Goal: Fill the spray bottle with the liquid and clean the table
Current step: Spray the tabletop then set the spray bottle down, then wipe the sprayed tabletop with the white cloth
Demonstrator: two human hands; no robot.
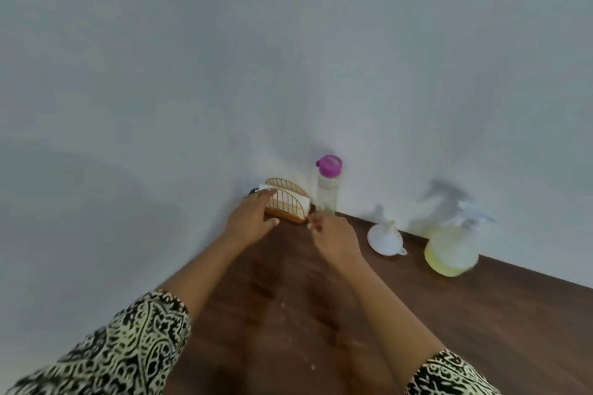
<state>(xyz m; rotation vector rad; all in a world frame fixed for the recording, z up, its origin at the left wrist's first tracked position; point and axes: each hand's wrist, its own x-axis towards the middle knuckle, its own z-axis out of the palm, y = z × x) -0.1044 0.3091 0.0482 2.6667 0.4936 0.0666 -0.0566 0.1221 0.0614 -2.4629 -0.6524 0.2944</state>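
Note:
A spray bottle [451, 250] holding yellow liquid, with a white trigger head, stands at the right on the dark wooden table [481, 314]. A white funnel [385, 239] lies upside down beside it. A clear bottle [327, 192] with a purple cap stands against the wall and looks nearly empty. A yellow wire napkin holder [288, 202] with white napkins sits at the table's far corner. My left hand [253, 218] rests against the holder's left side, fingertips on the napkins. My right hand [333, 236] hovers at the holder's right end, fingers loosely curled and holding nothing.
A pale wall runs behind the table, close to all the objects. Small white specks and faint smears mark the tabletop near the front middle. My patterned sleeves fill the lower corners.

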